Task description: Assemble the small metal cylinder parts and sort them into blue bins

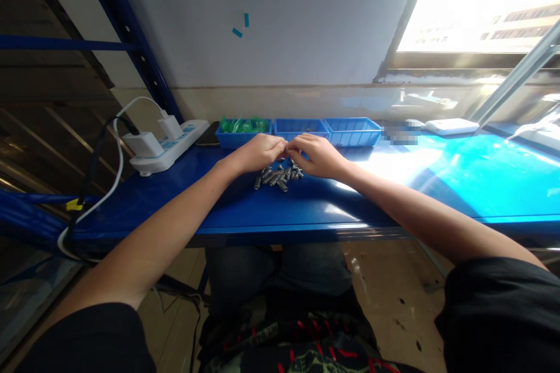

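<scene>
My left hand (265,150) and my right hand (315,154) meet above the blue table, their fingertips pinched together and almost touching. Whatever sits between the fingertips is too small and too covered to make out. Just below and in front of the fingers lies a loose pile of small silvery metal cylindrical pieces (278,176). Behind the hands stand three blue plastic bins in a row. The left bin (227,139) holds crumpled green, shiny material. Part of the middle bin (301,125) is hidden by my hands, and the right bin (352,131) stands beside it.
A white power strip (177,148) with plugged-in adapters and cables lies on the left of the blue table (210,204). A dark flat object (207,135) is beside it. A white device (452,126) sits at the back right. A blue metal frame (126,29) rises at left.
</scene>
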Demonstrator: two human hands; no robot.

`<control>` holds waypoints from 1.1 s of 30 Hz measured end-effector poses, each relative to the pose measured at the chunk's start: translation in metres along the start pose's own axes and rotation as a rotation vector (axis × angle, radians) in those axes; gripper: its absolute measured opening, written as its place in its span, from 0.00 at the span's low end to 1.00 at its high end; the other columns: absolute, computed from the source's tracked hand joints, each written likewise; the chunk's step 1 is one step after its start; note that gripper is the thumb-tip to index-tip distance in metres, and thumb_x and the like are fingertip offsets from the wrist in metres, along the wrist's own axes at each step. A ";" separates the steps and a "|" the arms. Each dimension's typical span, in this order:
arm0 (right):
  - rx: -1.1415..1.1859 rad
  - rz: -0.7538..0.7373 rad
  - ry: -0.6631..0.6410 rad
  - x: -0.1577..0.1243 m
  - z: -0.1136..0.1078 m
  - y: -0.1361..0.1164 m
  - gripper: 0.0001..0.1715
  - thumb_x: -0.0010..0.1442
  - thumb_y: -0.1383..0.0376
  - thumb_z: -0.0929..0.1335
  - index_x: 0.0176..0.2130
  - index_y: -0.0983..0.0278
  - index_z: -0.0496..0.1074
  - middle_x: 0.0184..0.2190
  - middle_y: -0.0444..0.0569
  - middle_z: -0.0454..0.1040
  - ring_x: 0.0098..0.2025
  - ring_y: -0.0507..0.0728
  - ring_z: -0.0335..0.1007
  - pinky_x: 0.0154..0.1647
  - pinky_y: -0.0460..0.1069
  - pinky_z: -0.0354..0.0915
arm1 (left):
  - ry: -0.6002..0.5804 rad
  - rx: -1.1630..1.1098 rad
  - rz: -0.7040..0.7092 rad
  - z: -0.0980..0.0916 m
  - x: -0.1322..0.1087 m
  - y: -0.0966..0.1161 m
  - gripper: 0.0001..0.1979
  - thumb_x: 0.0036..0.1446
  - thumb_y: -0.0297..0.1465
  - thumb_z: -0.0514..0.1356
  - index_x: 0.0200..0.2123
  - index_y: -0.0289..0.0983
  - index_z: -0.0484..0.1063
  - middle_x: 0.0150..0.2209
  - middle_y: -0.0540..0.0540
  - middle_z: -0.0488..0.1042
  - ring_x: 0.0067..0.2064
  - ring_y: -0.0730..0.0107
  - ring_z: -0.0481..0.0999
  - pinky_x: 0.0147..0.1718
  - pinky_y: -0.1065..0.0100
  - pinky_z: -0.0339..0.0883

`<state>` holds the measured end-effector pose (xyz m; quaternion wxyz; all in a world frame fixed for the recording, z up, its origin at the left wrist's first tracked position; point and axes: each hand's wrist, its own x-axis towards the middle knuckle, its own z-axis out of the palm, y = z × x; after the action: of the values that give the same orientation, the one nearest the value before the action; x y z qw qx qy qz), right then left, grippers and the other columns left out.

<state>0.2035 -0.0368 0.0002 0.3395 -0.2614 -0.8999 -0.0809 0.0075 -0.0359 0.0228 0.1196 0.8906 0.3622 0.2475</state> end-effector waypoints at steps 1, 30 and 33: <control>0.010 0.020 0.012 0.001 -0.001 0.000 0.09 0.63 0.66 0.61 0.33 0.64 0.69 0.30 0.50 0.74 0.33 0.55 0.68 0.36 0.48 0.60 | 0.026 0.023 0.011 -0.002 -0.001 0.001 0.19 0.62 0.36 0.46 0.27 0.34 0.70 0.26 0.48 0.73 0.29 0.70 0.70 0.30 0.70 0.61; -0.072 0.082 0.063 0.001 -0.006 -0.003 0.08 0.60 0.64 0.63 0.40 0.63 0.68 0.28 0.47 0.73 0.29 0.54 0.67 0.33 0.48 0.58 | 0.181 0.039 0.008 -0.002 -0.003 0.007 0.13 0.59 0.37 0.52 0.36 0.34 0.71 0.27 0.48 0.73 0.27 0.71 0.70 0.27 0.71 0.59; -0.079 0.088 0.092 0.001 -0.006 -0.003 0.08 0.61 0.64 0.63 0.39 0.63 0.69 0.28 0.47 0.73 0.29 0.55 0.67 0.33 0.48 0.59 | 0.141 0.046 -0.001 -0.002 -0.004 0.007 0.16 0.62 0.39 0.50 0.37 0.35 0.71 0.27 0.48 0.74 0.27 0.71 0.70 0.27 0.71 0.58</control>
<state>0.2041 -0.0407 0.0054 0.3731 -0.3098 -0.8672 -0.1132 0.0083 -0.0438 0.0261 0.0733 0.8733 0.3759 0.3013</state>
